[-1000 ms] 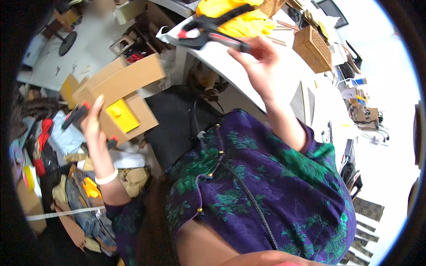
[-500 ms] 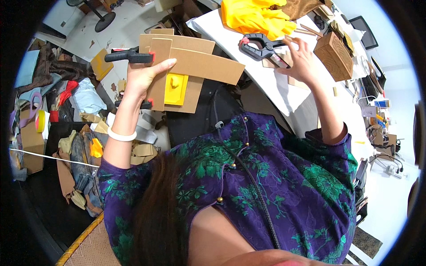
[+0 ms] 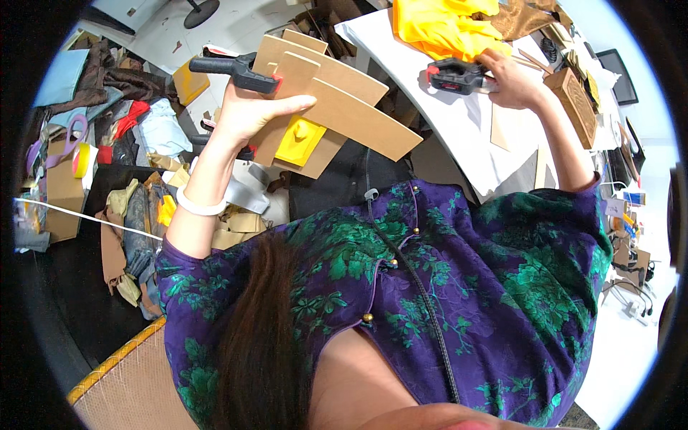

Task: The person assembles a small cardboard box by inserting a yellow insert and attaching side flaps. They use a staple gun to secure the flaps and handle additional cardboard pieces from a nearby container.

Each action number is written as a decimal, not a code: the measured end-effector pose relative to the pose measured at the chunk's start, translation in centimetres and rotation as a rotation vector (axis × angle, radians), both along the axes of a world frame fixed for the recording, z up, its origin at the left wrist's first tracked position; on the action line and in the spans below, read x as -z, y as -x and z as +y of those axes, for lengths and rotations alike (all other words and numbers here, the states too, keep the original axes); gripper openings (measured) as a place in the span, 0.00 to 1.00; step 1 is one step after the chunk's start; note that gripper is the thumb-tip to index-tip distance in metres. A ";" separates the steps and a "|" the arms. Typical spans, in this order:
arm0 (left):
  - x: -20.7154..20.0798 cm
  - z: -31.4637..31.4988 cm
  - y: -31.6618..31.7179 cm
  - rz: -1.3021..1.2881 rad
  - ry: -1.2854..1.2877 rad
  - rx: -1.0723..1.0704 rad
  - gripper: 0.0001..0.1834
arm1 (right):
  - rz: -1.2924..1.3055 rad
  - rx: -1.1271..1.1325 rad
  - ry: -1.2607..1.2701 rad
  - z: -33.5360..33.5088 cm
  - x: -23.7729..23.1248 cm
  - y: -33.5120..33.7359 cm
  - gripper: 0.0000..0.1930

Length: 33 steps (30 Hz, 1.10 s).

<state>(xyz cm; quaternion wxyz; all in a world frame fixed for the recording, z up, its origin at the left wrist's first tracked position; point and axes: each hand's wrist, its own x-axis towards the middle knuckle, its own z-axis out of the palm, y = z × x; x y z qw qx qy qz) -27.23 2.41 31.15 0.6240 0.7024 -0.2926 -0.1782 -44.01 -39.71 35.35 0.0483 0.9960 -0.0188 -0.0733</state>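
Observation:
My left hand (image 3: 247,115) is closed on a stack of crossed tan boards (image 3: 369,122), its thumb lying along the front. A black spring clamp (image 3: 236,70) with red pads bites the boards' left edge above that hand. Part of a second clamp (image 3: 252,152) shows lower down behind the wrist. Below the longest board sits a yellow panel (image 3: 299,143) with a raised knob. Over the white table, my right hand (image 3: 512,82) grips another black spring clamp (image 3: 456,77) with red pads, its jaws pointing left toward the boards but apart from them.
Yellow cloth (image 3: 444,29) lies on the white table (image 3: 416,79) at the far side. A carved wooden block (image 3: 571,106) stands right of my right hand. Fabric scraps and bags (image 3: 161,129) are heaped at left, near purple-handled scissors (image 3: 70,136).
My right hand has closed round the clamp's handles and turned it on the table. The boards in my left hand have tilted clockwise, and the whole view has shifted.

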 end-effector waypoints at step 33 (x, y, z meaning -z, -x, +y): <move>-0.9 -2.5 -1.0 -0.114 -0.295 0.090 0.29 | 0.195 -0.305 -0.222 16.4 -14.7 -5.0 0.33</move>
